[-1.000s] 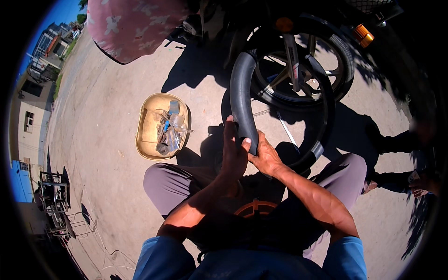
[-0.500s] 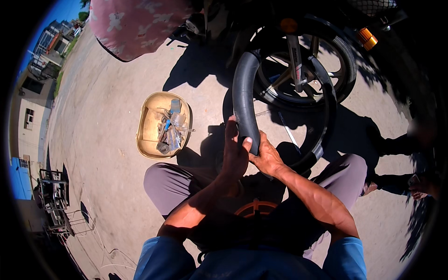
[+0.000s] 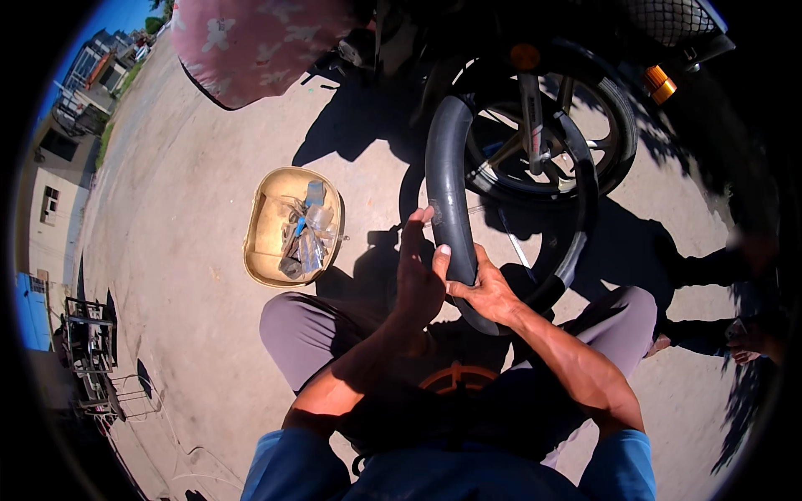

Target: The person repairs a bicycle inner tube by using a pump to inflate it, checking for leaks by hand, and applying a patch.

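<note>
Black rubber inner tube (image 3: 449, 184), plump, faintly shiny; left fingers (image 3: 413, 238) extended alongside, right fingers (image 3: 483, 261) clasping it.

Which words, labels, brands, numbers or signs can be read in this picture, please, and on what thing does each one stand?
No text can be read with certainty.
Fork: small marks along its side, too small and blurred to read.
Tube: faint pale marks; I cannot tell if they are letters.
Pink cover: a tiny dark patch, too small to read.

1 black tube (image 3: 449, 175) | gripped by right hand (image 3: 494, 292), touched by left hand (image 3: 419, 280) | items (image 3: 311, 249) heaped near right edge of tray (image 3: 267, 238)
</note>
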Demonstrator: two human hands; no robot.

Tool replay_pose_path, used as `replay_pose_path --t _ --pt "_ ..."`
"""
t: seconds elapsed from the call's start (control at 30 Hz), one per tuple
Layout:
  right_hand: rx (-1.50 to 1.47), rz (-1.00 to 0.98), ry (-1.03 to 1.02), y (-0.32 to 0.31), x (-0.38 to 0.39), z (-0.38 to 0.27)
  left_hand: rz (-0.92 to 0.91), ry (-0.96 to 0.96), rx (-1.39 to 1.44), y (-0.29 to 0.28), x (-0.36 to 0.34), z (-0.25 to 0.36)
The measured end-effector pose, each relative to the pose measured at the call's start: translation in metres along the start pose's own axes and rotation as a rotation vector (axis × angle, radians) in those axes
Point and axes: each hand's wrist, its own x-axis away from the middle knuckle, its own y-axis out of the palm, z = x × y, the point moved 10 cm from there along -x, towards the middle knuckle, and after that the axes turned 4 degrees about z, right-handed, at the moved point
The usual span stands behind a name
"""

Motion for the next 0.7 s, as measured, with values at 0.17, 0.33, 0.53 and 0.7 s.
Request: replay_pose_path --t 0.17,0.33,0.53,0.7 --pt "-0.179 -0.037 0.006 -0.007 0.011 -0.013 0.008 0.118 0.089 -0.001 -0.003 0.021" --pt "-0.243 -0.073 0.020 -0.014 0.020 -0.022 0.061 -0.029 0.505 -0.003 -0.016 0.003" --pt "-0.330 -0.103 0.044 -0.027 0.034 -0.021 -0.174 -0.524 0.955 0.042 -0.031 -0.002" --pt "-0.295 -0.096 0.019 -0.037 0.044 -0.024 -0.306 -0.507 0.996 0.062 -0.035 -0.001"
